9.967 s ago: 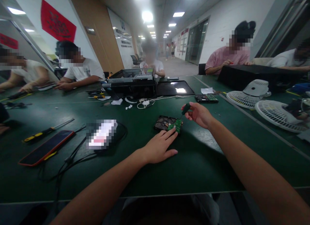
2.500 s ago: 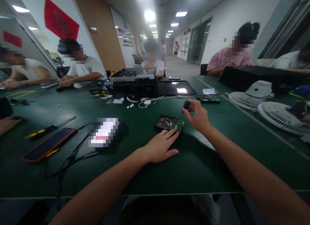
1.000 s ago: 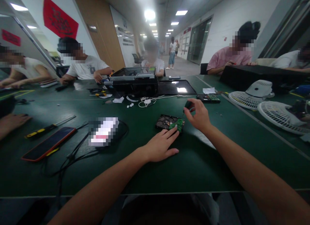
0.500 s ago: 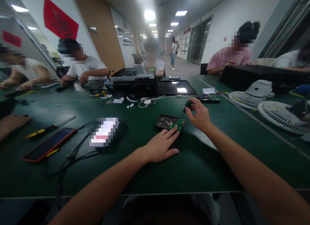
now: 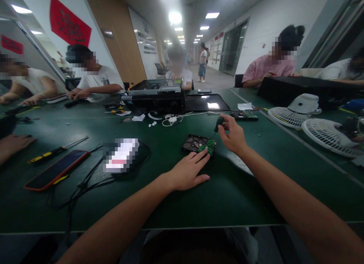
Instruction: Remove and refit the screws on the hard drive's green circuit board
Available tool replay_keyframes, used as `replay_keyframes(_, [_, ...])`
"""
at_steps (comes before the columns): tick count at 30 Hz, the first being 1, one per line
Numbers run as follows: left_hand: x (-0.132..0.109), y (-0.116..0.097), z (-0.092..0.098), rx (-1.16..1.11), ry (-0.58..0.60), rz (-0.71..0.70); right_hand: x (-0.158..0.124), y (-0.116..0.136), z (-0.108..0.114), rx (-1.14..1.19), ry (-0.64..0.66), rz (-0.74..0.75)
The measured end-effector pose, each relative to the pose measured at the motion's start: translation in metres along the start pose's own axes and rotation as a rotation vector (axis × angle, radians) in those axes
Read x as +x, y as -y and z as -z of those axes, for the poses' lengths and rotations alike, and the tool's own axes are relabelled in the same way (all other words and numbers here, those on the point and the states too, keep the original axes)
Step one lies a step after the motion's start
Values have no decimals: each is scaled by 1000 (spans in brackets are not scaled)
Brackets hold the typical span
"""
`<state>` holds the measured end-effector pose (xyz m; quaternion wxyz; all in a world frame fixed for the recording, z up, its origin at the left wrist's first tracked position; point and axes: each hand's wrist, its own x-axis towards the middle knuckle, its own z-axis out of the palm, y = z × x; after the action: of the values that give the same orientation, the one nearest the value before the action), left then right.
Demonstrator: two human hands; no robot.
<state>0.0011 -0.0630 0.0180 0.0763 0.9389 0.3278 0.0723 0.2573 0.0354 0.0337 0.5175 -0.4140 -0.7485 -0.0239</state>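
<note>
A hard disk drive (image 5: 191, 143) lies on the green table, its underside with a green circuit board (image 5: 209, 144) facing up. My left hand (image 5: 189, 170) rests on the drive's near edge, fingers stretched out and the thumb apart on the table. In my right hand (image 5: 233, 134) a small screwdriver with a dark green handle (image 5: 218, 124) is pinched between thumb and fingers. Its thin shaft points down at the far right corner of the circuit board. Whether the tip sits in a screw is too small to tell.
To the left lie a yellow-black screwdriver (image 5: 47, 154), an orange-edged phone (image 5: 58, 169), a lit phone (image 5: 121, 154) and black cables. An opened computer case (image 5: 155, 101), a second drive (image 5: 244, 115) and white fan parts (image 5: 292, 112) stand beyond. Several people sit around the table.
The screwdriver's handle has tilted slightly in my right hand's fingers. My left hand and the hard disk drive stay put. A person at the far left has shifted their arms.
</note>
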Motion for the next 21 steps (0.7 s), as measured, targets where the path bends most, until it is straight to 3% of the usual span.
replay_keyframes(8, [0,-1,1,1,13,9,-1,-5,-5,-16,-109,-51])
replay_keyframes(21, [0,-1,0,-2,-4,-1,-5,-6,-9,-9,-91,13])
